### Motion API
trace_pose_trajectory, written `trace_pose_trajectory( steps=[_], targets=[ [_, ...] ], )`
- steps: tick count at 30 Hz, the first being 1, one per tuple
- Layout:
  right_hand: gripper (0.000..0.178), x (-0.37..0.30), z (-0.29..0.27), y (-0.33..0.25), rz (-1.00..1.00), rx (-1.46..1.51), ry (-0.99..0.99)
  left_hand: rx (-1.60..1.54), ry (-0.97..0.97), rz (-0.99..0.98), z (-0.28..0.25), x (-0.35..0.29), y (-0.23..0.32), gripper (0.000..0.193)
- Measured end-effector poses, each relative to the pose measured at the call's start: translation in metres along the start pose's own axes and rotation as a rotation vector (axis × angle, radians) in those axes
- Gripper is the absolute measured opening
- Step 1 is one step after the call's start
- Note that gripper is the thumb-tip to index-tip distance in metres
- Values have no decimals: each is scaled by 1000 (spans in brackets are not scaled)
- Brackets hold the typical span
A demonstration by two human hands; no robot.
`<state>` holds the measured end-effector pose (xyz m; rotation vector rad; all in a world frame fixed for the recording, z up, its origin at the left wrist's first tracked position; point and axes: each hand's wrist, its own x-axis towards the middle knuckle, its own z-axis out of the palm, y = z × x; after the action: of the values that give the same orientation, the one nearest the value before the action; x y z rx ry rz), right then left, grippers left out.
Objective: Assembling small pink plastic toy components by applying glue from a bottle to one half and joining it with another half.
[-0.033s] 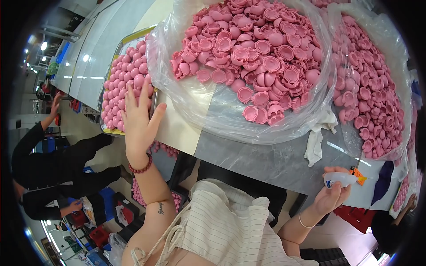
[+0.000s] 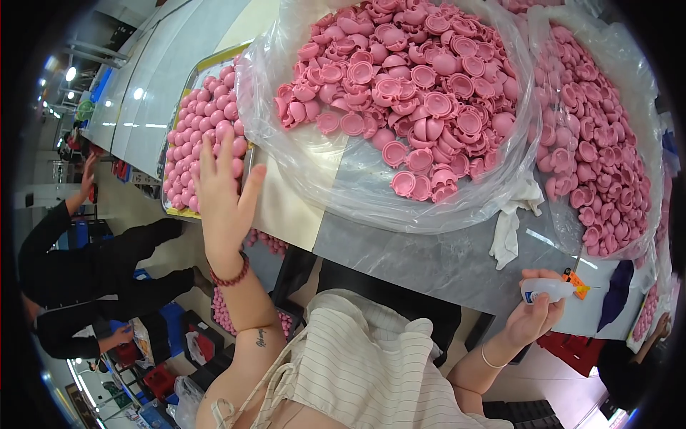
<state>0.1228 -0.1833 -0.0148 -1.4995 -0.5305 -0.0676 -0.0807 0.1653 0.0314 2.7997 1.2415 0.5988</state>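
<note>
My left hand [image 2: 227, 196] is open, fingers spread, over the near edge of a shallow tray [image 2: 187, 213] with a yellowish rim. The tray is filled with round pink plastic balls [image 2: 196, 132]; the fingertips overlap the balls nearest me, and whether they touch cannot be told. Over the table's front edge at the right, my right hand [image 2: 532, 318] grips a small white squeeze bottle [image 2: 547, 289], its thin yellow-based needle tip pointing right. A large clear plastic bag [image 2: 307, 182] lies opened between the hands, heaped with pink half-shells [image 2: 421, 86], several showing their hollow insides.
A second bag of pink half-shells [image 2: 607, 150] lies at the right. A white cloth [image 2: 507, 232], an orange piece [image 2: 576, 282] and a dark purple cloth [image 2: 616, 297] rest near the front edge. Dark crates [image 2: 204, 350] stand below left. Another person [image 2: 78, 264] is at the left.
My left hand has drawn slightly back toward me over the tray, uncovering a little more of the balls. The right hand and the bottle look unmoved.
</note>
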Motion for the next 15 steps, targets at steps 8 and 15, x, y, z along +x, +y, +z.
trace_pose_trajectory(
  steps=[8, 15],
  targets=[
    [36, 0, 1, -5, 43, 16, 24, -486, -11, 429, 19, 1, 100, 28],
    [39, 3, 5, -2, 56, 17, -15, -509, -91, 373, 41, -15, 123, 17]
  ],
)
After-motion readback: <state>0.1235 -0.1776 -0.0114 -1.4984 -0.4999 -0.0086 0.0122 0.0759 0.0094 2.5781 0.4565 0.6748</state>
